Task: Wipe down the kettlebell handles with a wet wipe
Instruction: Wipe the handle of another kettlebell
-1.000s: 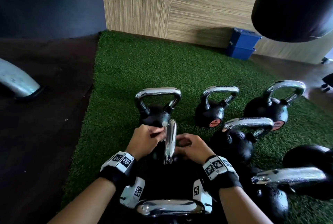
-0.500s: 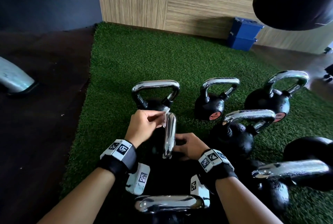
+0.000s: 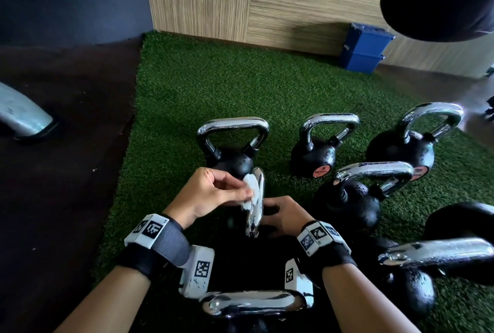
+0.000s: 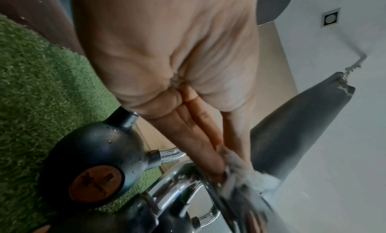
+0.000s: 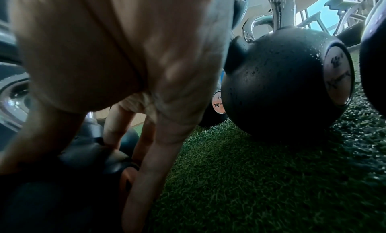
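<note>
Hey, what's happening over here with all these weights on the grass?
A person is cleaning kettlebells on green turf. Their left hand pinches a white wet wipe against the chrome handle of the kettlebell in front of them, while the right hand steadies its black body. Several more kettlebells, beaded with droplets, stand around.

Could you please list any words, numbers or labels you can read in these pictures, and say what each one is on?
Nothing reads in full.
Orange disc on the small kettlebell: a logo starting with "X", the rest too small.
Pale disc on the big kettlebell: blurred print.
Wristbands: square code markers only, no words.
</note>
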Demonstrator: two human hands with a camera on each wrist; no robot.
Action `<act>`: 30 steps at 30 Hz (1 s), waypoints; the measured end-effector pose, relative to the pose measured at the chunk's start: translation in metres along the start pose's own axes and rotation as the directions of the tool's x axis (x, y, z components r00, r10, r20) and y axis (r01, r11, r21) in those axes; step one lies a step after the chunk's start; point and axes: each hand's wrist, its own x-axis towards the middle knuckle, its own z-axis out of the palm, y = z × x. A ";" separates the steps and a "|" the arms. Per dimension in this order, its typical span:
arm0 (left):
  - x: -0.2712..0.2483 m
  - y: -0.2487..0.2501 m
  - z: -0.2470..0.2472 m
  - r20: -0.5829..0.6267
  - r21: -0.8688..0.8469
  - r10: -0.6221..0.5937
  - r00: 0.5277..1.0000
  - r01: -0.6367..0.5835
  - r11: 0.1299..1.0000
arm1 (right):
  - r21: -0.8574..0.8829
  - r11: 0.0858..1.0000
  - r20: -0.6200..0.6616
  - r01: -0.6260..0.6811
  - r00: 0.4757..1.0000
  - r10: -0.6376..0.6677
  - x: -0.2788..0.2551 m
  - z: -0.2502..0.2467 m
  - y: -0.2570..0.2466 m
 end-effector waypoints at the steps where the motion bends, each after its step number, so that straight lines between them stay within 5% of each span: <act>1: -0.003 0.001 0.000 0.046 -0.008 -0.030 0.998 0.030 1.000 | -0.002 1.000 0.010 -0.005 1.000 0.005 0.001 -0.001 0.001; 7: -0.023 -0.001 -0.002 0.084 0.039 -0.054 0.995 0.051 0.998 | 0.013 1.000 0.014 -0.009 1.000 0.009 0.000 0.002 -0.001; 11: -0.035 -0.008 -0.008 0.198 0.214 -0.110 0.974 0.067 0.974 | 0.024 1.000 0.023 0.001 1.000 -0.001 -0.002 0.001 -0.002; 25: -0.054 -0.045 -0.002 0.060 0.506 0.118 0.991 -0.132 0.852 | -0.027 0.999 0.006 0.022 1.000 -0.022 0.000 0.001 0.001; 28: -0.053 -0.048 -0.002 0.058 0.540 0.122 0.991 -0.134 0.831 | -0.137 0.990 -0.013 -0.029 1.000 0.027 0.000 0.000 -0.004; 30: -0.050 -0.042 -0.008 0.068 0.530 0.072 0.995 -0.097 0.843 | -0.366 0.929 0.036 -0.055 0.997 0.073 0.000 -0.009 -0.019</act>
